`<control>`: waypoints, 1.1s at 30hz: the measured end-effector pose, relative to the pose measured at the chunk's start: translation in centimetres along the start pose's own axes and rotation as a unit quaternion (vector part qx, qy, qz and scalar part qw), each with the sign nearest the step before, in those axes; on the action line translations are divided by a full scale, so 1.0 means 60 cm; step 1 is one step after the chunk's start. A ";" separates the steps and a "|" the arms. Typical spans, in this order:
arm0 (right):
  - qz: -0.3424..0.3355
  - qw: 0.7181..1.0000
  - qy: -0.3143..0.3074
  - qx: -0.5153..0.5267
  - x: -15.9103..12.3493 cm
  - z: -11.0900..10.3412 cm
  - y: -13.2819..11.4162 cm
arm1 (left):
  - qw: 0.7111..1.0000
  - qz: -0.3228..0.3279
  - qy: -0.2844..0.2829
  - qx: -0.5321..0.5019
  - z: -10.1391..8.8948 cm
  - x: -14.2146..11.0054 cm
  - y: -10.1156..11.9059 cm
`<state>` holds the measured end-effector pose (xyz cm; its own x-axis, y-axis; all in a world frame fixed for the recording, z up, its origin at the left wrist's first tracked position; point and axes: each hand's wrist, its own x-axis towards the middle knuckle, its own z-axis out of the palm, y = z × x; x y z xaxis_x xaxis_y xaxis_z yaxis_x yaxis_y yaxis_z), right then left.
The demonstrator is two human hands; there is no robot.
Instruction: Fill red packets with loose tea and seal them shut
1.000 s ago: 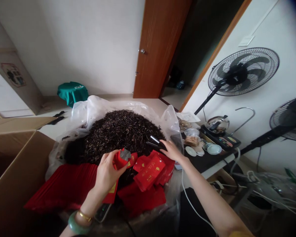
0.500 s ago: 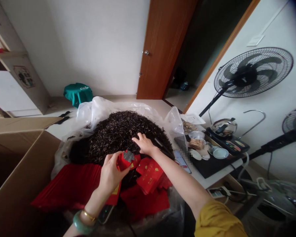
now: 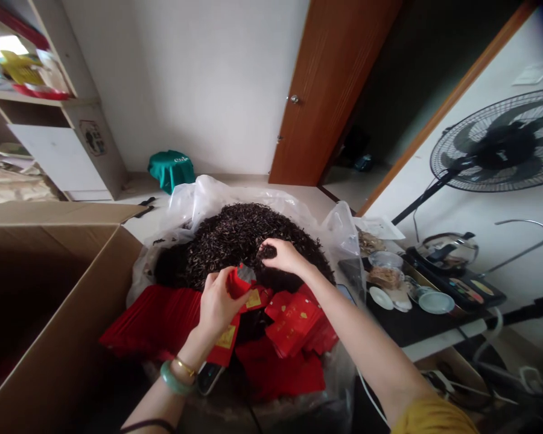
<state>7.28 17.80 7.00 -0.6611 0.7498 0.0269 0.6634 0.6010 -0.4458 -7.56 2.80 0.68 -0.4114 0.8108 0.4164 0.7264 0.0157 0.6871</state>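
Observation:
My left hand (image 3: 218, 304) is closed around a small red pouch (image 3: 238, 284), its silvery inside showing at the open mouth. Dark, twisted dried tea leaves (image 3: 239, 232) form a heap in a clear plastic bag (image 3: 194, 196). At the heap's near right side, my right hand (image 3: 284, 256) has its fingers curled around a pinch of those leaves, just right of the pouch. Below the hands lie a long row of red packets (image 3: 156, 319) on the left and loose red packets (image 3: 296, 322) on the right.
A cardboard box (image 3: 63, 313) stands open on the left. To the right, a black-topped table (image 3: 389, 322) bears a glass kettle (image 3: 450, 250), a small bowl (image 3: 437, 302) and plastic tubs. Behind it is a standing fan (image 3: 502, 144). A phone-like device (image 3: 211, 378) lies under the packets.
My right hand has gone from spread fingers over the heap to fingers curled around tea leaves. My left hand keeps hold of the pouch. The view has turned left.

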 end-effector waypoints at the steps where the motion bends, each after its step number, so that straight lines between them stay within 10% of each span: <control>1: 0.011 0.999 -0.004 0.051 0.000 -0.010 -0.009 | 1.000 -0.007 0.003 0.002 0.000 0.002 -0.002; 6: 0.101 0.875 -0.047 0.471 -0.011 -0.037 -0.062 | 0.999 -0.024 0.020 0.012 0.004 0.008 -0.011; 9: 0.105 0.837 -0.041 0.535 -0.017 -0.033 -0.093 | 0.999 -0.028 0.022 0.011 0.008 0.011 -0.014; 19: -0.038 0.967 0.016 0.250 -0.013 -0.019 -0.116 | 0.998 -0.046 0.044 0.015 0.019 0.018 -0.016; 28: -0.114 0.991 0.066 -0.008 -0.025 -0.002 -0.138 | 0.997 -0.074 0.018 0.026 0.020 0.014 -0.009; 33: -0.148 0.987 0.024 0.057 -0.029 -0.012 -0.142 | 0.997 -0.070 0.033 0.018 0.020 0.016 -0.009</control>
<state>3.00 11.59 11.38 -0.8004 0.5605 0.2126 0.3990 0.7627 -0.5090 -7.69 4.28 -0.01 -0.5452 0.7583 0.3574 0.6778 0.1479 0.7202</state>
